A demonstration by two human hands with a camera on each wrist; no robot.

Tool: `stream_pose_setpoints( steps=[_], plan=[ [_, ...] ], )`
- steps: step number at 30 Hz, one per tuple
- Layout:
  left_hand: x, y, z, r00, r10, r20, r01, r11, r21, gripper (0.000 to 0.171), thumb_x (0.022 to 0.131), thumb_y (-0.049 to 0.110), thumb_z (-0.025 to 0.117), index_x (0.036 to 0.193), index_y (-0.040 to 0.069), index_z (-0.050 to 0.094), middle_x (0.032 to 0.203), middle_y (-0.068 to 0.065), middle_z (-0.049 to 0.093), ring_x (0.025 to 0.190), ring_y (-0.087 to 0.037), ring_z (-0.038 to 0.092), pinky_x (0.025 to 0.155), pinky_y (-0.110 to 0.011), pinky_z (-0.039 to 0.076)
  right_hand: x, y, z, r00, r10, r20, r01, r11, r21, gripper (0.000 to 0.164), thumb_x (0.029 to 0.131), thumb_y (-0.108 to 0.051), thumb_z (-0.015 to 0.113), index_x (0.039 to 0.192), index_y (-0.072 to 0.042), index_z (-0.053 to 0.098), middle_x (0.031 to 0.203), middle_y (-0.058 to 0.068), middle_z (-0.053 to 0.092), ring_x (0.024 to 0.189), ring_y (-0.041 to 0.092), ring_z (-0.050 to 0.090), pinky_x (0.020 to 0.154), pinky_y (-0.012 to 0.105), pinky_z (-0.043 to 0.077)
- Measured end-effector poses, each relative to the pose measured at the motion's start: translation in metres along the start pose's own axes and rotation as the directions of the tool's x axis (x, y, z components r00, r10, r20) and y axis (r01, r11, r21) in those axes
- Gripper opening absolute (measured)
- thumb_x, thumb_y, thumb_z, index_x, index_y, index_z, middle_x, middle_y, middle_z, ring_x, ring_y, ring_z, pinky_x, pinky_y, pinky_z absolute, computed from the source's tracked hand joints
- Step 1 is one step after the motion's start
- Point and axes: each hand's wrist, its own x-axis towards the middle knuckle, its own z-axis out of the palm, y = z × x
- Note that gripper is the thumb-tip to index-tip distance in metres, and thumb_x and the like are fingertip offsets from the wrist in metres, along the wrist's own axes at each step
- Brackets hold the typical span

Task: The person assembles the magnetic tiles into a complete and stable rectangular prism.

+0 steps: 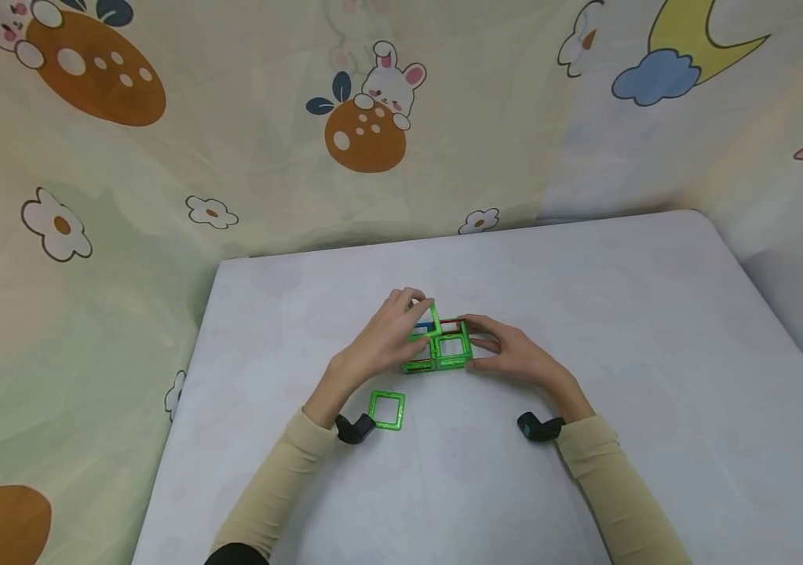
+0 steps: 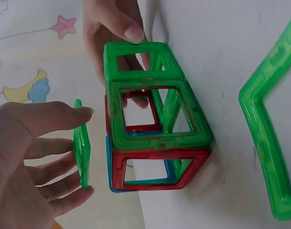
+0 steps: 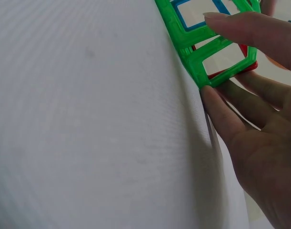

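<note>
My left hand (image 1: 390,336) pinches a green square magnetic tile (image 2: 82,150) between thumb and fingertips. This tile stands on edge in the air, just apart from a two-cube block of magnetic tiles (image 2: 162,142). The block rests on the table, with green frames facing up and to the front and red and blue frames at the end and back. Around the block's right end, my right hand (image 1: 514,355) holds it, thumb on one side and fingers on the other. Another green square tile (image 1: 388,426) lies flat nearer me, beside the left wrist.
A white-covered table (image 1: 655,314) carries everything. Behind it and along the sides hangs a cream cloth (image 1: 246,141) printed with rabbits, flowers and a moon. Each wrist wears a small black camera, one (image 1: 355,430) close to the loose tile.
</note>
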Motion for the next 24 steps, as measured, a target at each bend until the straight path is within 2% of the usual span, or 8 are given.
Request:
stream_pose_setpoints(
  steps=[11, 24],
  plan=[
    [0.007, 0.01, 0.008, 0.998, 0.058, 0.034, -0.057, 0.998, -0.037, 0.056, 0.093, 0.018, 0.077, 0.142, 0.001, 0.057, 0.138, -0.012, 0.053, 0.124, -0.026, 0.05, 0.099, -0.036, 0.052, 0.0, -0.001, -0.001, 1.0, 0.003, 0.005, -0.003, 1.0, 0.009, 0.081, 0.09, -0.009, 0.079, 0.158, -0.008, 0.036, 0.163, 0.019, 0.036, 0.144, 0.041, 0.047, 0.113, 0.047, 0.046],
    [0.014, 0.022, 0.019, 0.993, 0.094, 0.077, -0.092, 0.995, -0.032, 0.055, 0.094, 0.017, 0.075, 0.144, 0.002, 0.056, 0.137, -0.01, 0.052, 0.122, -0.024, 0.048, 0.101, -0.033, 0.05, 0.0, 0.001, -0.001, 1.0, -0.015, 0.012, 0.014, 1.0, 0.009, 0.081, 0.089, -0.008, 0.079, 0.158, -0.007, 0.035, 0.164, 0.019, 0.034, 0.143, 0.039, 0.047, 0.113, 0.044, 0.047]
  ],
)
